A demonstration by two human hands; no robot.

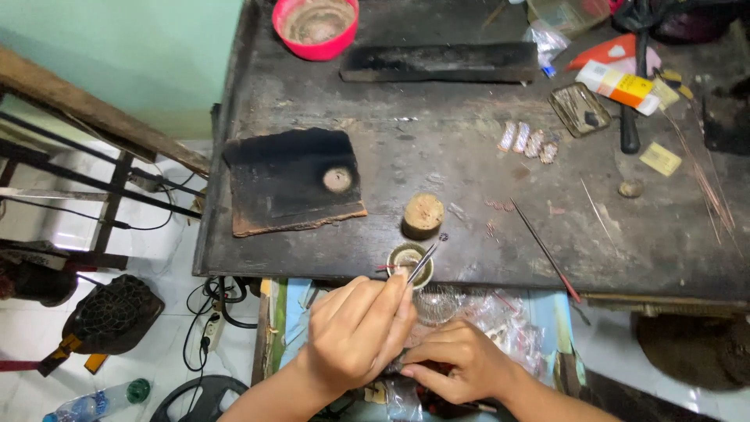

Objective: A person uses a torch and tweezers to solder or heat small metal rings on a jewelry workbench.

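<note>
Left hand (355, 332): fingers pinched together on tweezers (424, 258), tips raised over small round cup (409, 259) at near edge of dark workbench (437, 148); right hand (461, 363): fingers curled shut on small item below bench edge, item unidentifiable; cork block (423, 214) just behind cup.

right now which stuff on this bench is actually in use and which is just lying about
In use:
- tweezers in the left hand
- small cup under their tip
- clear bag by the right hand

Lying about:
- red bowl
- cork
- burnt board
- metal tin
- thin rod
</note>
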